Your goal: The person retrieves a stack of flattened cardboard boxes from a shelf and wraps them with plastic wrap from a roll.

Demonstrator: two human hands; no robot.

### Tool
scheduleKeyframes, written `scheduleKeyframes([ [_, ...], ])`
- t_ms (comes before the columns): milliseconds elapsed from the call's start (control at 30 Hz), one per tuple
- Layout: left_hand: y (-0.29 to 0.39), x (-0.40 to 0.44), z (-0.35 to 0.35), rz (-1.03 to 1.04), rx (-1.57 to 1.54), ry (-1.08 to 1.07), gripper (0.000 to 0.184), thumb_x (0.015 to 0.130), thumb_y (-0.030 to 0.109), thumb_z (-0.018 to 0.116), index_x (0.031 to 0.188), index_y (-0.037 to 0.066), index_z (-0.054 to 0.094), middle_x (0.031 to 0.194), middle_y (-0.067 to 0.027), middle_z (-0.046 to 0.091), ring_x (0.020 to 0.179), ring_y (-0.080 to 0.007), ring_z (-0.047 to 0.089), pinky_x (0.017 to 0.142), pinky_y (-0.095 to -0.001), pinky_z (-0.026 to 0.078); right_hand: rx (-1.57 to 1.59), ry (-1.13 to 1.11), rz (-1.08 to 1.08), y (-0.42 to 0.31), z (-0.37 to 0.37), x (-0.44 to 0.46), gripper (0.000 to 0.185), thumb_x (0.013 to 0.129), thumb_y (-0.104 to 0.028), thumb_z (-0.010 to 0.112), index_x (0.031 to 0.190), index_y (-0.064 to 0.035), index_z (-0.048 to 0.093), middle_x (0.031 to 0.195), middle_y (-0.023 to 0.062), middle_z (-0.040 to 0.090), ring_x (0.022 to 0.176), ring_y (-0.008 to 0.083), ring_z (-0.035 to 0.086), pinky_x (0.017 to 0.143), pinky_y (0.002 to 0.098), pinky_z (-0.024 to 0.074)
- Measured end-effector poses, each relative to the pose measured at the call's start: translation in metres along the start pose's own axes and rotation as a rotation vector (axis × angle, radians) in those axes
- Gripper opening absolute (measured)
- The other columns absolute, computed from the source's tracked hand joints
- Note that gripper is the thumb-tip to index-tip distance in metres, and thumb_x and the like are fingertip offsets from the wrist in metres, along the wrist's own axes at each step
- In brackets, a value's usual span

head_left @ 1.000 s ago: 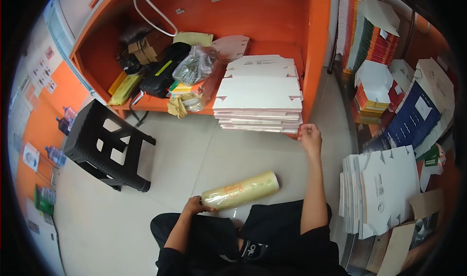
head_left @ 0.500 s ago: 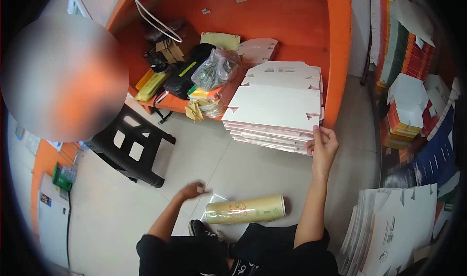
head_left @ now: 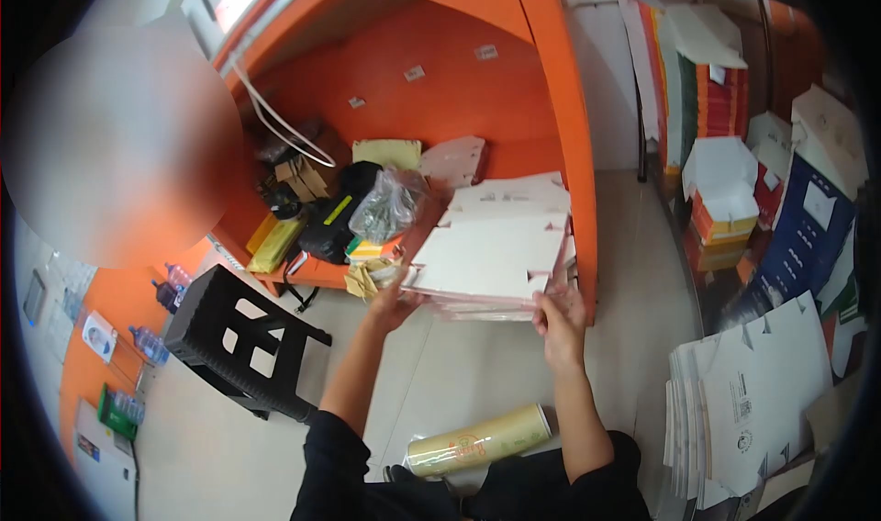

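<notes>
A stack of flat white cardboard sheets [head_left: 496,236] lies at the front of the orange shelf. My left hand [head_left: 393,306] grips the stack's front left corner, fingers wrapped at the edge. At the front right corner my right hand [head_left: 560,324] holds the sheets, its fingers closed and slightly blurred. How many sheets are between the hands cannot be told. Below, on the floor, lies a yellowish roll of film [head_left: 477,440], near my legs and touched by neither hand.
A black stool [head_left: 243,337] stands at the left. On the orange shelf [head_left: 576,200] are a plastic bag [head_left: 390,204] and a black bag [head_left: 335,223]. More white cardboard [head_left: 748,402] stands at the right, below coloured boxes [head_left: 725,190]. A blurred disc hides the upper left.
My left hand let go of the roll, then moved up to the stack's left corner. My right hand has stayed by the right corner and now grips it. The view has shifted.
</notes>
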State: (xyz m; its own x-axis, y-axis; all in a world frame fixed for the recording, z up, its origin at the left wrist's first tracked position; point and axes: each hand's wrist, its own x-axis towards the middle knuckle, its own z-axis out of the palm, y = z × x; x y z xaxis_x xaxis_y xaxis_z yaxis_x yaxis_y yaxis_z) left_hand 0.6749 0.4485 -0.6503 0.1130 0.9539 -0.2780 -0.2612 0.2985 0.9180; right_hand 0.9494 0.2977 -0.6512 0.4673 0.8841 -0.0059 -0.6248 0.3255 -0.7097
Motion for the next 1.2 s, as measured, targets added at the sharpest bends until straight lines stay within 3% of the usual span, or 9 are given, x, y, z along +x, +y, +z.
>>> scheduleKeyframes([
  [67,0.007,-0.007,0.008,0.107,-0.060,0.139,0.026,0.076,0.004,0.064,0.099,0.001,0.051,0.081,-0.0047,0.054,0.065,-0.0137,0.055,0.056,-0.0256,0.051,-0.032,-0.075,0.063,0.001,-0.001,-0.011,0.028,0.077,-0.004,0.059,0.099,-0.0015,0.043,0.071,0.0083,0.060,0.048,0.0104,0.052,0.038,0.0209,0.0339],
  [167,0.031,-0.047,0.020,0.112,-0.037,0.096,0.024,0.075,0.003,0.065,0.094,-0.002,0.051,0.082,-0.0085,0.055,0.064,-0.0140,0.055,0.054,-0.0235,0.050,-0.060,-0.220,0.247,-0.023,-0.001,-0.020,0.032,0.080,-0.013,0.054,0.107,-0.0016,0.043,0.081,0.0116,0.062,0.056,0.0160,0.058,0.043,0.0253,0.0406],
  [267,0.037,-0.114,0.041,0.258,0.062,0.141,0.019,0.072,0.005,0.069,0.074,0.003,0.050,0.069,-0.0056,0.055,0.057,-0.0129,0.056,0.053,-0.0218,0.049,0.152,-0.385,0.594,-0.050,-0.003,-0.025,0.042,0.079,-0.013,0.052,0.119,-0.0028,0.042,0.101,0.0169,0.057,0.079,0.0292,0.061,0.059,0.0368,0.0519],
  [533,0.019,-0.250,-0.036,0.138,-0.056,0.015,0.017,0.078,0.005,0.061,0.092,-0.004,0.059,0.078,-0.0068,0.058,0.070,-0.0124,0.057,0.066,-0.0216,0.048,0.045,-0.671,0.245,-0.044,-0.002,-0.085,0.054,0.076,-0.001,0.054,0.125,0.0008,0.034,0.119,0.0143,0.046,0.112,0.0225,0.046,0.092,0.0342,0.0391],
  [633,0.019,-0.311,-0.068,0.062,-0.116,-0.020,0.025,0.079,0.011,0.060,0.102,0.000,0.058,0.079,-0.0060,0.057,0.069,-0.0128,0.056,0.062,-0.0186,0.046,-0.110,-0.799,0.243,-0.053,0.024,-0.109,0.055,0.076,-0.004,0.057,0.125,0.0018,0.033,0.116,0.0130,0.048,0.108,0.0218,0.049,0.090,0.0347,0.0411],
  [700,0.039,-0.354,-0.072,0.026,-0.072,0.051,0.025,0.078,0.017,0.061,0.097,0.002,0.057,0.073,-0.0072,0.058,0.062,-0.0158,0.057,0.057,-0.0199,0.047,-0.086,-0.841,0.321,-0.049,0.041,-0.121,0.056,0.075,-0.007,0.059,0.125,0.0002,0.036,0.112,0.0091,0.051,0.102,0.0177,0.051,0.086,0.0311,0.0431],
  [867,0.062,-0.413,-0.102,0.000,0.085,0.181,0.021,0.081,0.027,0.057,0.072,0.009,0.052,0.052,0.0010,0.051,0.045,-0.0057,0.050,0.040,-0.0148,0.038,-0.084,-0.904,0.556,-0.024,0.083,-0.151,0.043,0.075,-0.010,0.060,0.114,0.0002,0.046,0.105,0.0108,0.055,0.094,0.0200,0.056,0.080,0.0345,0.0478],
  [1000,0.034,-0.438,-0.142,-0.055,0.084,0.400,0.018,0.077,0.023,0.055,0.067,0.010,0.050,0.050,0.0034,0.046,0.042,-0.0053,0.045,0.036,-0.0156,0.032,-0.152,-0.927,0.709,0.019,0.108,-0.175,0.030,0.076,-0.010,0.059,0.102,0.0021,0.051,0.094,0.0142,0.059,0.084,0.0224,0.061,0.077,0.0356,0.0522],
  [1200,0.019,-0.451,-0.181,0.003,0.079,0.520,0.017,0.074,0.022,0.047,0.064,0.009,0.051,0.048,0.0051,0.039,0.039,-0.0021,0.037,0.035,-0.0133,0.027,-0.139,-0.844,0.911,0.055,0.124,-0.209,0.023,0.076,-0.004,0.056,0.094,0.0089,0.051,0.097,0.0223,0.056,0.093,0.0335,0.059,0.082,0.0342,0.0529],
])
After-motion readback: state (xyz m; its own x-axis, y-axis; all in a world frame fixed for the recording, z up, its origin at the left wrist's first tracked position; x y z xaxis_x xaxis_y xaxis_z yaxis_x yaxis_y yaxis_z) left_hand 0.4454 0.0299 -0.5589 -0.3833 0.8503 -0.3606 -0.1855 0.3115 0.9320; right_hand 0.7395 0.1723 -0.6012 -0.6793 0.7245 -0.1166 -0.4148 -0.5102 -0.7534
